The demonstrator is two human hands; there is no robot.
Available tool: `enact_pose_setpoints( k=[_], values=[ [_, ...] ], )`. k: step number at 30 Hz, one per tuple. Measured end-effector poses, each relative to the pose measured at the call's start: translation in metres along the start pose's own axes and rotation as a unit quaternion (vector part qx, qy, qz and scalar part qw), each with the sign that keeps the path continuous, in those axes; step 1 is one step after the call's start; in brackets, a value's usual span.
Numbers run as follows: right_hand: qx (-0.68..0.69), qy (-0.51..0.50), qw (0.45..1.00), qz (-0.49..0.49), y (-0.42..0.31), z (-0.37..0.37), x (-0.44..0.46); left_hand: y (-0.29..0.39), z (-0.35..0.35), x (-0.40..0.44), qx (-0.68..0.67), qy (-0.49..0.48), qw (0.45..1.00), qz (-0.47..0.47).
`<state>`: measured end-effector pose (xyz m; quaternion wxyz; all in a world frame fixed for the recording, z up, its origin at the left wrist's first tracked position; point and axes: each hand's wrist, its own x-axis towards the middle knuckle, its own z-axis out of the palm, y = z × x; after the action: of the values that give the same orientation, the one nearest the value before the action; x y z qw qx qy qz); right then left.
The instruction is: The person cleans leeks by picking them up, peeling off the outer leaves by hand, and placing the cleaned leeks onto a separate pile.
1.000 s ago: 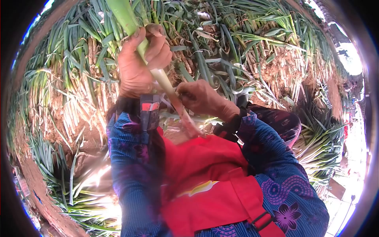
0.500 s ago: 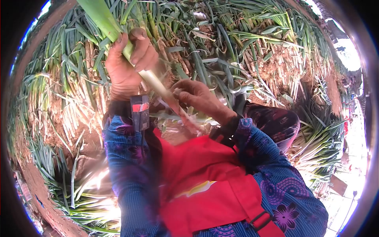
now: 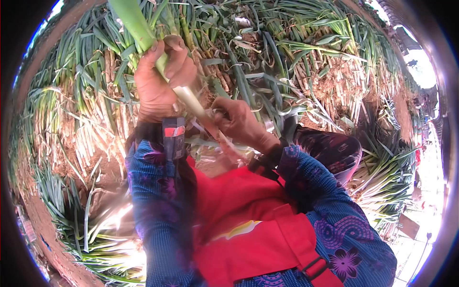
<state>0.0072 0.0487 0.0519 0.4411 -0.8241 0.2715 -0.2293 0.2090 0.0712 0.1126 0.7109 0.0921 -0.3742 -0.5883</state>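
Note:
A thick green onion stalk slants from the upper left down to the red apron at my lap. Its top is green, its middle pale, its lower end brownish. My left hand is wrapped round the green part. Beside the brownish lower shaft, my right hand has its fingers curled in at the stalk; whether it pinches a thin layer there is too small to tell. The root end near the apron is blurred.
Bundled green onions lie in rows at the left, with more bundles at the upper right. Loose leaves lie between them. Other onions rest beside my knee at the right.
Both hands first moved left with the stalk, then my left hand came slightly back right. My right hand's fingers, more extended half a second ago, are now curled closer together.

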Motion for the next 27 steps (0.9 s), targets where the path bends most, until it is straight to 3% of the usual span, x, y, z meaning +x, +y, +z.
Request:
enact_pose_setpoints(
  k=[3, 8, 12, 15, 18, 21, 22, 25, 27],
  values=[
    [0.147, 0.014, 0.981, 0.127, 0.013, -0.001, -0.007, 0.006, -0.007, -0.001, -0.010, -0.023, 1.000, 0.008],
    [0.389, 0.092, 0.876, 0.271, 0.051, -0.002, -0.026, 0.017, -0.005, -0.003, -0.027, -0.025, 0.999, 0.028],
    [0.557, 0.168, 0.761, 0.287, 0.064, 0.002, -0.031, 0.024, -0.008, -0.008, -0.022, -0.012, 0.998, 0.055],
    [0.701, 0.179, 0.633, 0.276, 0.075, 0.002, -0.035, 0.029, -0.012, -0.011, -0.014, 0.009, 0.998, 0.063],
    [0.731, 0.239, 0.551, 0.324, 0.078, -0.005, -0.025, 0.033, -0.012, -0.014, -0.018, 0.026, 0.997, 0.065],
    [0.835, 0.170, 0.464, 0.241, 0.111, -0.018, -0.018, 0.034, -0.009, -0.016, -0.019, 0.034, 0.996, 0.079],
    [0.828, 0.148, 0.485, 0.240, 0.112, -0.030, -0.018, 0.037, -0.010, -0.017, -0.017, 0.034, 0.996, 0.082],
    [0.658, 0.246, 0.652, 0.283, 0.116, -0.071, -0.017, 0.049, -0.013, -0.023, -0.013, 0.052, 0.994, 0.091],
    [0.467, 0.308, 0.763, 0.325, 0.150, -0.099, -0.024, 0.058, -0.017, -0.029, -0.012, 0.056, 0.993, 0.104]
  ],
)
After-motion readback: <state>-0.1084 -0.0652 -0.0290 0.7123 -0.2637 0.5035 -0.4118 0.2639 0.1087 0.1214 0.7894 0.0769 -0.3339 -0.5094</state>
